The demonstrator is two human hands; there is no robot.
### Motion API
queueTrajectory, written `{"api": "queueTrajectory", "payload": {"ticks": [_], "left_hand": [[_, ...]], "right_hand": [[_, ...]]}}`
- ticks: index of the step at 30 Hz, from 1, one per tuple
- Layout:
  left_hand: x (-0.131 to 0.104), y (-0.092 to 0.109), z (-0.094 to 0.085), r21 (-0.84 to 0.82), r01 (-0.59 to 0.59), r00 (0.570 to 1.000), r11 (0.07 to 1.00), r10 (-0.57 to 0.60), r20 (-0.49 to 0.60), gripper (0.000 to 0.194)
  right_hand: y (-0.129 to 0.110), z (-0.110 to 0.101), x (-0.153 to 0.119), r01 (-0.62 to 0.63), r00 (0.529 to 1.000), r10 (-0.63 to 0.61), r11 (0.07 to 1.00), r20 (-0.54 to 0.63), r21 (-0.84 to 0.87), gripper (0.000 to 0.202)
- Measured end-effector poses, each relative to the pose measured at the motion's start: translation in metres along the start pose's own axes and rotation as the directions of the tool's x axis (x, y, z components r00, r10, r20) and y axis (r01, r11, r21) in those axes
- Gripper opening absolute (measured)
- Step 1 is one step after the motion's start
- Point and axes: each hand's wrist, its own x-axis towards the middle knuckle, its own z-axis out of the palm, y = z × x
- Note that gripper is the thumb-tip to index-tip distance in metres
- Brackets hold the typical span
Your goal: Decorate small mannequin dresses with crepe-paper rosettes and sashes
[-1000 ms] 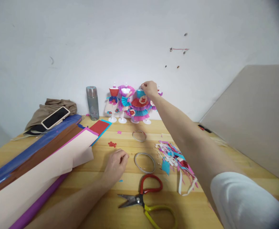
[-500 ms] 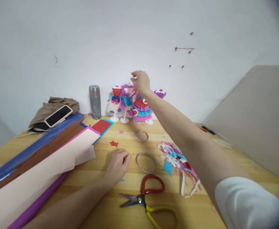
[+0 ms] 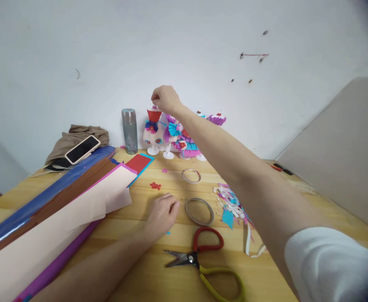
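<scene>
My right hand [image 3: 165, 97] reaches across the table with its fingers pinched on the knob of the leftmost miniature dress stand [image 3: 154, 114]. That stand wears a red paper top, a blue rosette and a pale skirt, on a white round base. Beside it are more dress stands in purple, blue and pink pleated paper [image 3: 174, 130], partly covered by my right forearm. My left hand [image 3: 162, 213] rests on the tabletop, fingers curled closed, with nothing visible in it. Red paper flowers [image 3: 155, 186] lie just beyond it, and scissors [image 3: 190, 259] with red and yellow handles lie open to its right.
Two tape rolls [image 3: 199, 211] lie mid-table, left of a heap of paper scraps [image 3: 229, 201]. Rolled paper sheets [image 3: 61, 209] fill the left side, with a phone [image 3: 83, 149] on brown cloth behind. A flask [image 3: 129, 132] stands by the wall.
My right hand has moved left from above the middle stands and closed on the leftmost stand's top, which has shifted slightly. My left hand stays resting. The view has turned slightly left.
</scene>
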Motion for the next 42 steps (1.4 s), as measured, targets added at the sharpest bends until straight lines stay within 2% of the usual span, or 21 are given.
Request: {"api": "queueTrajectory", "payload": {"ticks": [3,6,8,10,14,16,19,23,34,42], "left_hand": [[-0.001,0.0,0.0,0.013,-0.022,1.0,1.0,0.021,0.014,0.029],[-0.003,0.003,-0.001,0.053,-0.066,0.996,0.996,0.063,0.059,0.028],[-0.005,0.005,-0.002,0.086,-0.112,0.99,0.99,0.104,0.091,0.028],[-0.007,0.007,-0.003,0.115,-0.168,0.981,0.979,0.154,0.119,0.028],[-0.009,0.008,-0.003,0.168,-0.255,0.96,0.952,0.228,0.161,0.029],[-0.009,0.008,-0.003,0.186,-0.27,0.955,0.945,0.239,0.173,0.029],[-0.01,0.009,-0.004,0.196,-0.29,0.949,0.937,0.256,0.182,0.029],[-0.011,0.009,-0.005,0.196,-0.32,0.938,0.927,0.282,0.199,0.027],[-0.012,0.011,-0.009,0.128,-0.321,0.938,0.939,0.296,0.179,0.032],[-0.012,0.009,-0.008,0.126,-0.352,0.929,0.928,0.329,0.169,0.036]], "right_hand": [[-0.013,-0.038,-0.015,0.063,0.996,-0.063,0.998,-0.067,0.002,0.023],[-0.02,-0.075,-0.038,0.071,0.991,-0.068,0.997,-0.115,0.022,0.021],[-0.02,-0.091,-0.055,0.06,0.992,-0.055,0.997,-0.118,0.043,0.018],[-0.019,-0.098,-0.071,0.024,0.997,-0.018,0.995,-0.07,0.096,0.015],[-0.012,-0.087,-0.093,-0.044,0.996,0.031,0.987,0.085,0.156,0.011],[-0.008,-0.078,-0.099,-0.057,0.992,0.035,0.982,0.124,0.179,0.012],[-0.002,-0.07,-0.103,-0.04,0.995,0.018,0.972,0.099,0.232,0.014],[0.005,-0.071,-0.108,-0.033,0.998,0.018,0.963,0.061,0.267,0.014],[0.007,-0.076,-0.117,-0.023,0.994,-0.024,0.915,0.111,0.403,0.011],[0.007,-0.08,-0.124,-0.025,0.996,-0.007,0.932,0.086,0.363,0.015]]}}
